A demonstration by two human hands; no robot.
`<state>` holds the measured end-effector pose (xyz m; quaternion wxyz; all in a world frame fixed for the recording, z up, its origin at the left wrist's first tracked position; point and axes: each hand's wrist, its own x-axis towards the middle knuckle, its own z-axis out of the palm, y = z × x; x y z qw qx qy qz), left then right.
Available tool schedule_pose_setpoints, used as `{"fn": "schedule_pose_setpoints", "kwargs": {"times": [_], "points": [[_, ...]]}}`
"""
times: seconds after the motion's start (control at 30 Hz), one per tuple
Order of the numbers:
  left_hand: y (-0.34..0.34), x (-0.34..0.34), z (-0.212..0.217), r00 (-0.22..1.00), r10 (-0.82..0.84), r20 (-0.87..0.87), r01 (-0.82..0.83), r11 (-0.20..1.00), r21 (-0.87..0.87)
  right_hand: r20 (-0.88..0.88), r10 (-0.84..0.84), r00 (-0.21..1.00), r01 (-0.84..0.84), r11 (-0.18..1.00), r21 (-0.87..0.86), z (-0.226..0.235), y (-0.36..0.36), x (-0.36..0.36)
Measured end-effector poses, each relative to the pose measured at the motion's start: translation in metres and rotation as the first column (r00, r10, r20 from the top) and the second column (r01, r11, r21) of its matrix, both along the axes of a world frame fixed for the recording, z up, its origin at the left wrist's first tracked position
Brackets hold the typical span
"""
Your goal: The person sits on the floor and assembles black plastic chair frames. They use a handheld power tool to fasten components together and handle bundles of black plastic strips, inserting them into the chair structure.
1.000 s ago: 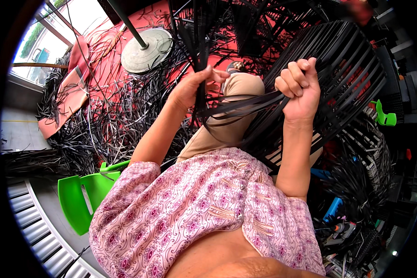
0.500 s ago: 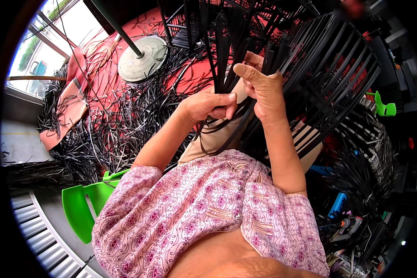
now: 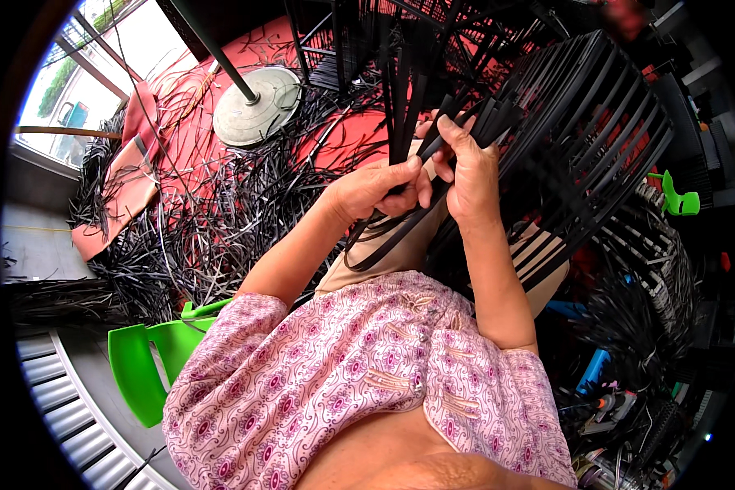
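Observation:
My left hand (image 3: 380, 189) and my right hand (image 3: 465, 167) meet close together in the upper middle of the view, both gripping flat black plastic strips (image 3: 400, 114). The strips run up from my fingers and loop down below my left hand (image 3: 384, 245). Just right of my hands stands a half-woven black basket frame (image 3: 596, 155) of curved ribs, resting against my lap. My right hand lies against the frame's near ribs.
Loose black strips (image 3: 196, 220) cover the red floor (image 3: 343, 131) at left. A round grey stand base (image 3: 257, 114) with a pole sits at the back. A green plastic stool (image 3: 143, 371) is at lower left, another green piece (image 3: 678, 200) at right, and more strip bundles (image 3: 629, 327) at right.
My right hand has come left from a raised, apart position to meet my left hand. Both hands now work the strips together beside the frame.

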<state>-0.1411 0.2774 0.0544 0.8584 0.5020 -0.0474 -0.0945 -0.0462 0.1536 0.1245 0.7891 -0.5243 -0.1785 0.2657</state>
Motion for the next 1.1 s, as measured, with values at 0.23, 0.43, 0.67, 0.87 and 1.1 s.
{"fn": "schedule_pose_setpoints", "kwargs": {"times": [0.23, 0.43, 0.67, 0.87, 1.1], "points": [[0.001, -0.001, 0.006, 0.998, -0.045, 0.037, 0.041, 0.993, 0.108, 0.074, 0.027, 0.997, -0.016, 0.989, -0.145, 0.0, 0.006, -0.004], [-0.001, -0.004, 0.017, 0.996, -0.087, 0.015, 0.081, 0.971, 0.223, 0.106, 0.019, 0.994, -0.013, 0.998, -0.056, -0.002, 0.009, -0.007], [-0.002, 0.002, 0.012, 1.0, -0.028, 0.004, 0.027, 0.992, 0.123, 0.165, -0.112, 0.98, 0.106, 0.993, 0.046, -0.02, 0.01, 0.001], [-0.008, 0.002, 0.017, 0.973, 0.227, 0.035, -0.23, 0.969, 0.094, 0.054, -0.142, 0.988, 0.139, 0.988, 0.067, -0.012, 0.006, 0.003], [-0.015, 0.006, 0.022, 0.934, 0.358, 0.004, -0.353, 0.92, 0.168, -0.02, -0.237, 0.971, 0.237, 0.969, 0.066, -0.018, 0.008, 0.004]]}}
